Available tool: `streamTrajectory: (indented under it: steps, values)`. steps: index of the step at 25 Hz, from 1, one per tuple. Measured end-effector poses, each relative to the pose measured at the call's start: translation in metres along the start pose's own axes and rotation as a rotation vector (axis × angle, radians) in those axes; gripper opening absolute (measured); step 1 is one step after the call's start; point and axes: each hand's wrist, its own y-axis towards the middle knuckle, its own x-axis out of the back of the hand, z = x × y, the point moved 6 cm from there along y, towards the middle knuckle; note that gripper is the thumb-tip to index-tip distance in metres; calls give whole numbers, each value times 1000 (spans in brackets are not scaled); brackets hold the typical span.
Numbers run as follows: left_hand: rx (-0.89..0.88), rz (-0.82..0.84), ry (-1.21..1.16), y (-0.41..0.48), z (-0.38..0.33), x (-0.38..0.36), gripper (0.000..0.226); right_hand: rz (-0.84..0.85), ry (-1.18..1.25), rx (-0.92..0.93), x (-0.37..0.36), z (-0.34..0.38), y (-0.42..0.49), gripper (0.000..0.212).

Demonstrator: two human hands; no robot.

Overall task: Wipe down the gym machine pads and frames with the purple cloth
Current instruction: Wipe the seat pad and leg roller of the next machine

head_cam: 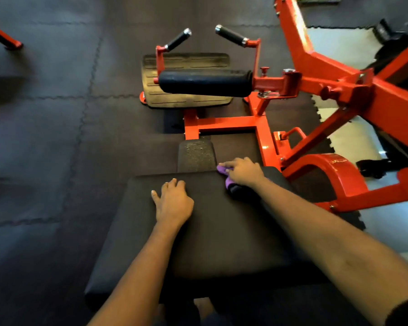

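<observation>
A wide black seat pad point(198, 241) fills the lower middle of the head view. My right hand point(244, 171) lies on the pad's far right corner and covers a bunched purple cloth point(222, 170), with only its edges showing under the fingers and palm. My left hand point(173, 202) rests flat on the pad's far middle, fingers loosely spread, holding nothing. Beyond the seat stand the orange machine frame point(229, 122), a black roller pad point(205, 82) and two black handle grips point(178, 40).
A worn footplate point(186, 100) sits under the roller pad. More orange beams point(386, 100) cross the right side, with a curved orange guard point(325, 165) close to my right hand. Dark interlocking rubber floor mats point(45, 128) spread to the left. Another orange frame foot point(12, 43) shows far left.
</observation>
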Motion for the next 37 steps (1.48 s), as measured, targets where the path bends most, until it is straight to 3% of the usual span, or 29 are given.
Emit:
streamTrajectory:
  steps: [5,8,10,12,15,17,20,22,26,30,34,37]
  values:
    - [-79,53,8,-15,-36,-15,46,-67,135,-248,22,-120,-38,36]
    - [-97,10,-27,-27,-22,-10,43,-90,156,-312,30,-124,-61,35]
    - [-124,-18,-31,-32,-13,-6,41,-111,34,-262,36,-85,-79,34]
    - [-125,-33,-31,-33,-7,-5,39,-143,-91,-79,34,-27,-99,34]
    - [-136,-29,-3,-36,-5,-7,40,-159,-25,149,17,10,-139,37]
    - [-139,-8,5,-39,-3,-7,42,-145,48,69,16,-36,-146,39]
    - [-145,-18,10,-44,12,-3,42,-165,114,-279,31,-133,-154,39]
    - [-140,-38,1,-48,27,3,42,-185,111,-308,32,-139,-152,37]
    - [-100,-106,-48,-60,69,21,39,-192,27,-318,40,-76,-136,36]
    - [-34,-139,-167,-81,119,34,42,-173,-120,-75,27,48,-118,32]
    - [105,-166,-326,-114,178,39,37,-127,-82,179,-8,215,-100,34]
    - [114,-186,-369,-138,211,36,37,-57,-60,424,-31,314,-125,34]
